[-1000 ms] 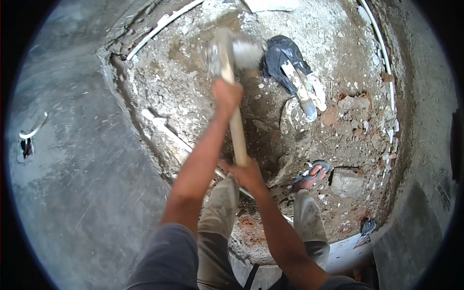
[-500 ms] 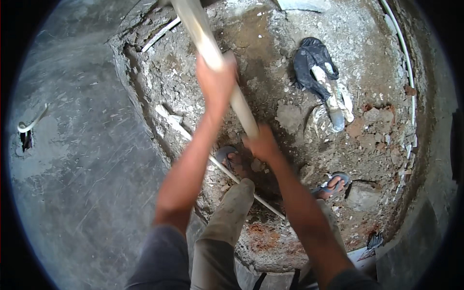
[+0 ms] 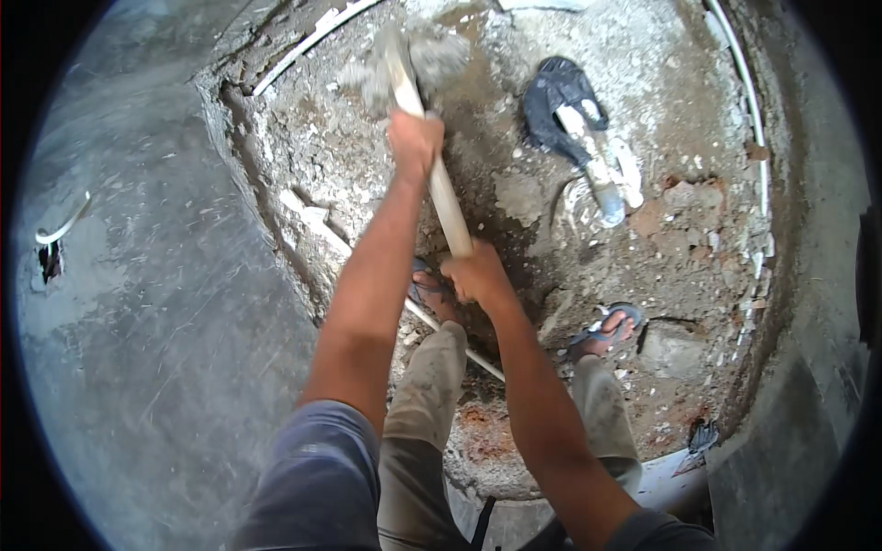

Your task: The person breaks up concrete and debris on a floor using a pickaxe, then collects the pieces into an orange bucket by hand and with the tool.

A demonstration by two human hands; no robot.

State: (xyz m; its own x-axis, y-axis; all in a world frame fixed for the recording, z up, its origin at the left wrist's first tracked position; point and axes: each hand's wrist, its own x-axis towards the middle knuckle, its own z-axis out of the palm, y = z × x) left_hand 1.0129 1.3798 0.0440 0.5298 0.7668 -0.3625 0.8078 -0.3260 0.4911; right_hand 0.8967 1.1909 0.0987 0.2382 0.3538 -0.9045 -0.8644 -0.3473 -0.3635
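My left hand (image 3: pixel 416 142) is closed round the upper part of a pale wooden handle on a long swing tool (image 3: pixel 447 204). Lower down, my right hand (image 3: pixel 477 274) grips the handle near its butt end. The tool slants away from me to the upper left. Its far end is a grey blur against the broken ground (image 3: pixel 496 101), so whether it is a hoe or a pick cannot be made out. My feet, in flip-flops (image 3: pixel 621 321), stand apart on the rubble, the left one close to the right hand.
A torn black plastic bag (image 3: pixel 558 106) with whitish wrapping lies to the right. White pipes (image 3: pixel 317 35) run along the pit's edges, and a thin one (image 3: pixel 423 317) crosses by my left foot. Smooth grey floor (image 3: pixel 184 321) borders the left; a concrete chunk (image 3: pixel 675 349) sits right of my foot.
The tool has swung down and away from me, from raised close to the camera to its far end at the ground. Both hands keep their hold. The view has shifted slightly.
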